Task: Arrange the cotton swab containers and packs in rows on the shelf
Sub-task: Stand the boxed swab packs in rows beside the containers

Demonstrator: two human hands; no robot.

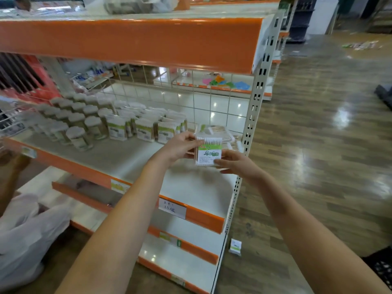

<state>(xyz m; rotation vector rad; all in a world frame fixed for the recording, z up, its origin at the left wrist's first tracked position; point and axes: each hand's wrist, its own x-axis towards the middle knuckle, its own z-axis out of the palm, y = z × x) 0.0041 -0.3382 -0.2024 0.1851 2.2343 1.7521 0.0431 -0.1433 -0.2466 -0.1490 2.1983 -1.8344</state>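
A flat cotton swab pack (209,153) with a green and white label is held upright above the shelf (131,160), near its right end. My left hand (180,147) grips its left edge and my right hand (235,164) pinches its lower right corner. Rows of round clear swab containers (78,124) stand at the shelf's left. Upright packs (146,129) stand in rows in the middle. A loose pile of packs (220,132) lies behind the held one.
An orange-fronted upper shelf (127,43) overhangs the work shelf. A perforated upright post (252,111) bounds the right end. One pack (235,247) lies on the wooden floor by the shelf base. A white plastic bag (23,236) sits at lower left.
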